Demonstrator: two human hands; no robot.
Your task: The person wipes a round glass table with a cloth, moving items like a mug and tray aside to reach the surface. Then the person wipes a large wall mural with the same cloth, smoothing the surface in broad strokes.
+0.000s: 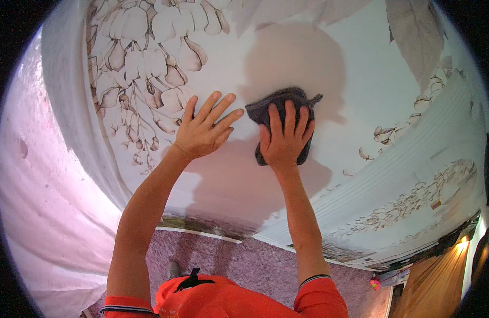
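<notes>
A dark grey cloth (281,100), bunched and with a small loop at its upper right corner, lies against a pale wall panel (223,63). My right hand (287,135) presses it to the surface, fingers spread over the fabric and the thumb to the left. To the left of the cloth, my left hand (204,130) has its fingers stretched apart over the same panel, close to or touching it; nothing is in it. Brown-outlined hanging flowers (149,63) are printed on the panel around and above that hand.
On the left hangs pinkish-white sheeting (53,222). A ribbed pale wall section (371,185) continues to the right. Below is a mauve carpet (212,254), with one shoe (173,269) visible. An orange-brown curtain (432,286) hangs at the lower right beside a small light.
</notes>
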